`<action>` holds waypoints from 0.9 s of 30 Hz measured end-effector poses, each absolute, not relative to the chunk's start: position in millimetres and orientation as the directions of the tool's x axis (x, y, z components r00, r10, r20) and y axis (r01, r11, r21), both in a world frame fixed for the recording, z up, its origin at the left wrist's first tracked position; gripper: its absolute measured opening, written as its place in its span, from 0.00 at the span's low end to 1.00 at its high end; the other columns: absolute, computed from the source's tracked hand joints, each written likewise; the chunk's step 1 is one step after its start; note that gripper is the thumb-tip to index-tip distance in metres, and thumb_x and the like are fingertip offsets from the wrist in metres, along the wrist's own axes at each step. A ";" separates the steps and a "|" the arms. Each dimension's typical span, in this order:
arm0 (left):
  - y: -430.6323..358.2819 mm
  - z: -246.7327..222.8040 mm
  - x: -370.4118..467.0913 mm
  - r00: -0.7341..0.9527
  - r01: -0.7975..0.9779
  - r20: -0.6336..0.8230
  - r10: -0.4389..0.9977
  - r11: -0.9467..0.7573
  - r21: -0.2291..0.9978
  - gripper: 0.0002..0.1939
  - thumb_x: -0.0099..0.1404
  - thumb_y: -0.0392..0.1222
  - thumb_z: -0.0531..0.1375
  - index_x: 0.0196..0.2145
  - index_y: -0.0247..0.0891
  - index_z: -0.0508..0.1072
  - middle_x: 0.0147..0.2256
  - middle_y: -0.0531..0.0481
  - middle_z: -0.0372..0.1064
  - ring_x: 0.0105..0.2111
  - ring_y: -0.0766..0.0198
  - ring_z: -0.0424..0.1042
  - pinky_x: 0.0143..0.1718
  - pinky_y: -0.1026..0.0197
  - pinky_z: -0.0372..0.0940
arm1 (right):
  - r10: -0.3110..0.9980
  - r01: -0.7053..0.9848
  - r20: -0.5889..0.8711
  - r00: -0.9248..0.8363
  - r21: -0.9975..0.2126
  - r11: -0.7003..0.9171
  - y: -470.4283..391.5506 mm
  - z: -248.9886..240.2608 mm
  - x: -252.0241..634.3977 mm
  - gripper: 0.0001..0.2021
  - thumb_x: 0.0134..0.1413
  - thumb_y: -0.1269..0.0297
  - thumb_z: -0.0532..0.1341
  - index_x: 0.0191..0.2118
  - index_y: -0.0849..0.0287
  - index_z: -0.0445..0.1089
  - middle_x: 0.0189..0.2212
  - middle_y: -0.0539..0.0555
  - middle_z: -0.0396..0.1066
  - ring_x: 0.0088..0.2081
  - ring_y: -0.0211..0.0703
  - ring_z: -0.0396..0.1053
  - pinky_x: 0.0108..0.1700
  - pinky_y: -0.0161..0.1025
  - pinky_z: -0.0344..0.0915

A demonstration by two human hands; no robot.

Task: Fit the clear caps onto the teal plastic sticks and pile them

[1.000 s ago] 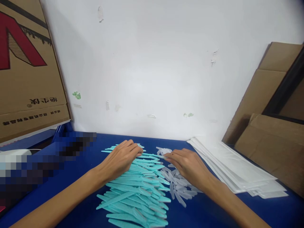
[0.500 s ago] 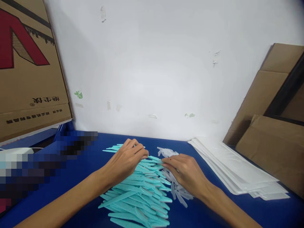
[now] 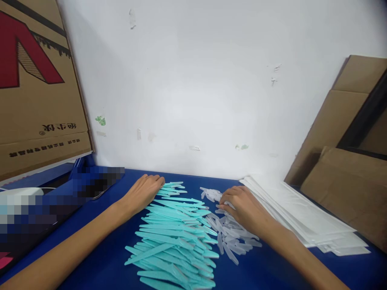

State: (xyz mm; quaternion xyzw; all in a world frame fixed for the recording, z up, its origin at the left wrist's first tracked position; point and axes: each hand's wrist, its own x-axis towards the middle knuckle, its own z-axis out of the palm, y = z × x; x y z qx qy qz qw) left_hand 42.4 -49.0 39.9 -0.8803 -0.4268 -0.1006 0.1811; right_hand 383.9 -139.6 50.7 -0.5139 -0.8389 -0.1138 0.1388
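Left hand [image 3: 142,194] lying palm down on the blue table [image 3: 102,257], fingers stretched and loose, grasping nothing; fingertips resting at the far left edge of the teal pile [image 3: 175,233], touching or just beside its topmost pieces. Pile of teal sticks spreading from just right of the left hand down toward the viewer, filling the space between the two forearms, pieces lying flat and overlapping at loose angles.

Right hand [image 3: 242,207] lying knuckles up over the clear pile [image 3: 231,237], fingers curled down onto the far pieces; impossible to tell whether pinching one or merely pressing. Clear pieces lying under and just left of the right hand, a few more scattered beyond its fingertips, the whole heap touching the right edge of the teal pile.

Hands sitting well apart, teal pile between them.

White bags [image 3: 302,217] lying stacked flat just right of the right hand and wrist, running away toward the wall [image 3: 193,80]. Brown cardboard [image 3: 341,177] leaning beyond the bags, farther right. Printed carton [image 3: 36,88] standing well left of the left hand, raised above the table. Blurred patch lying left of the left forearm, contents not readable.
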 end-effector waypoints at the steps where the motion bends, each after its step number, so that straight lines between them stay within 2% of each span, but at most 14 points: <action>1: -49.8 39.9 43.0 0.609 0.793 0.327 0.723 -0.564 -0.229 0.12 0.74 0.32 0.49 0.39 0.37 0.71 0.34 0.47 0.71 0.29 0.58 0.66 0.33 0.57 0.52 | 0.834 0.890 0.333 -0.441 0.038 0.455 -139.5 52.2 385.7 0.05 0.62 0.66 0.66 0.34 0.54 0.79 0.36 0.52 0.80 0.41 0.50 0.74 0.47 0.48 0.63; 4: -54.8 42.4 48.8 0.602 0.798 0.318 0.732 -0.562 -0.217 0.10 0.74 0.34 0.51 0.40 0.38 0.72 0.35 0.46 0.70 0.30 0.57 0.67 0.30 0.58 0.53 | 0.834 0.874 0.299 -0.465 0.005 0.486 -139.2 55.2 391.2 0.02 0.60 0.65 0.68 0.35 0.53 0.80 0.37 0.51 0.80 0.44 0.50 0.74 0.49 0.47 0.61; 7: -60.3 43.4 56.6 0.656 0.751 0.311 0.688 -0.637 -0.175 0.12 0.74 0.36 0.51 0.39 0.39 0.74 0.36 0.46 0.71 0.36 0.56 0.69 0.33 0.59 0.57 | 0.826 0.858 0.276 -0.492 -0.005 0.513 -138.1 52.8 395.1 0.02 0.59 0.64 0.69 0.38 0.52 0.80 0.39 0.51 0.80 0.45 0.50 0.74 0.48 0.46 0.61; 12: -63.0 32.7 62.9 0.697 0.640 0.328 0.637 -0.760 0.116 0.12 0.75 0.42 0.53 0.46 0.42 0.77 0.42 0.47 0.72 0.42 0.57 0.72 0.40 0.59 0.63 | 0.803 0.834 0.281 -0.525 -0.015 0.551 -135.0 42.1 393.9 0.02 0.59 0.66 0.69 0.38 0.53 0.78 0.38 0.50 0.80 0.43 0.49 0.74 0.46 0.44 0.60; 14: -62.6 28.7 63.8 0.690 0.635 0.310 0.654 -0.752 0.177 0.13 0.75 0.42 0.53 0.45 0.42 0.78 0.43 0.47 0.73 0.41 0.58 0.74 0.40 0.60 0.64 | 0.800 0.831 0.277 -0.532 -0.010 0.556 -134.5 39.9 391.4 0.02 0.60 0.66 0.68 0.39 0.54 0.78 0.37 0.51 0.79 0.43 0.48 0.74 0.44 0.43 0.60; 19: -62.2 29.5 67.3 0.662 0.663 0.287 0.692 -0.720 0.206 0.13 0.74 0.37 0.54 0.40 0.41 0.79 0.41 0.47 0.74 0.40 0.58 0.75 0.41 0.60 0.64 | 0.787 0.825 0.281 -0.549 0.033 0.564 -134.4 38.9 383.6 0.01 0.61 0.68 0.67 0.37 0.56 0.77 0.36 0.50 0.78 0.41 0.46 0.73 0.44 0.43 0.58; 24: -63.1 33.4 71.0 0.650 0.684 0.276 0.708 -0.704 0.193 0.12 0.72 0.35 0.55 0.36 0.39 0.78 0.38 0.47 0.74 0.38 0.58 0.75 0.38 0.61 0.64 | 0.764 0.813 0.304 -0.569 0.064 0.579 -132.1 35.4 380.0 0.05 0.62 0.67 0.67 0.34 0.58 0.75 0.34 0.50 0.77 0.39 0.45 0.72 0.45 0.44 0.56; 27: -62.7 32.7 70.9 0.651 0.687 0.279 0.706 -0.704 0.177 0.11 0.71 0.36 0.55 0.35 0.39 0.77 0.37 0.47 0.74 0.38 0.58 0.75 0.38 0.61 0.63 | 0.742 0.801 0.320 -0.589 0.112 0.588 -132.0 33.6 380.8 0.05 0.63 0.70 0.65 0.34 0.57 0.74 0.33 0.51 0.77 0.38 0.45 0.71 0.43 0.43 0.56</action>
